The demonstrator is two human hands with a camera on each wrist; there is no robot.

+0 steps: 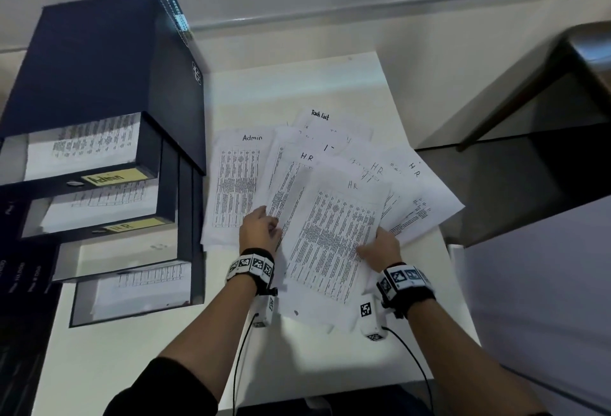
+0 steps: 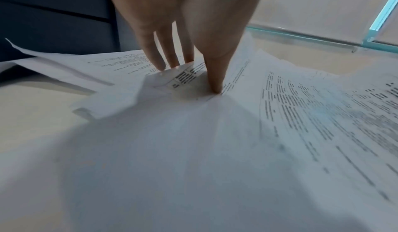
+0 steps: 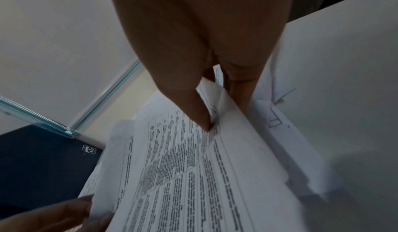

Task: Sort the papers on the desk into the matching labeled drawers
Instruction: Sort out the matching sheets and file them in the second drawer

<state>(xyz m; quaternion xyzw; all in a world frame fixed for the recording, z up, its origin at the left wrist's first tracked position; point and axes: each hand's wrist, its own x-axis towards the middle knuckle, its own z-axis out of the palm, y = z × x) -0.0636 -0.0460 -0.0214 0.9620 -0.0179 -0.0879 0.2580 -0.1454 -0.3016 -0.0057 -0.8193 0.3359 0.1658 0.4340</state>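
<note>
Looks like an office. Printed papers (image 1: pixel 330 240) with hand-written words on top, "Admin", "H.R" and "Task List", spread over a white counter (image 1: pixel 139 359). Beside them, a dark blue drawer box (image 1: pixel 99 62) with open drawers full of sheets, two with yellow labels (image 1: pixel 114 177). Plain white walls, a dark table (image 1: pixel 562 65) nearby.

dim, soft blur, wide-angle edge warp
</note>
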